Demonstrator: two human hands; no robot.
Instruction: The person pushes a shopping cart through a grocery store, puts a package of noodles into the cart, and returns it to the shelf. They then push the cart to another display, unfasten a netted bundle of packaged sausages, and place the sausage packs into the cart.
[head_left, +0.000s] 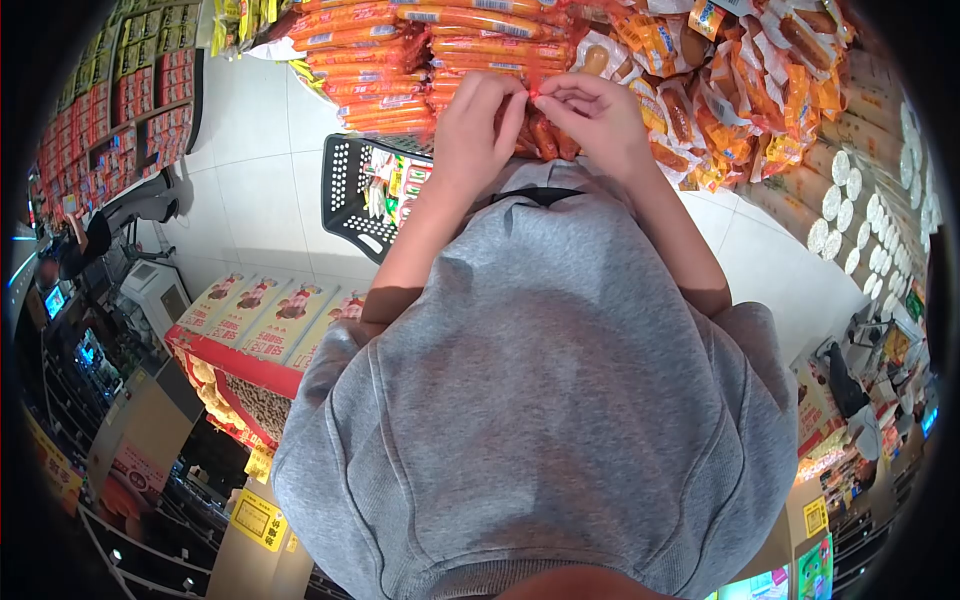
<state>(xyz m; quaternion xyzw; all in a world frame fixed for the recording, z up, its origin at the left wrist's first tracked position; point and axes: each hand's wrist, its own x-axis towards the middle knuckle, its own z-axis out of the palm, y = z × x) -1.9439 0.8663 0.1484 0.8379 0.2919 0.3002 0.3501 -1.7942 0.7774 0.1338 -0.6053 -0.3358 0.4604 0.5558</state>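
The red netting point(534, 80) sits right between the fingertips, drawn into a narrow strip, pinched from one side by the left hand point(482, 125) and from the other by the right hand point(603, 120). Orange-wrapped sausages point(480, 48) lie in rows just past the grip; looser packs point(740, 95) heap up to the right, and a black basket point(343, 198) stands on the floor at left

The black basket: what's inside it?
Packets in white, red and green lie inside the basket. The left forearm covers part of it; what's there or beneath the packets can't be seen.
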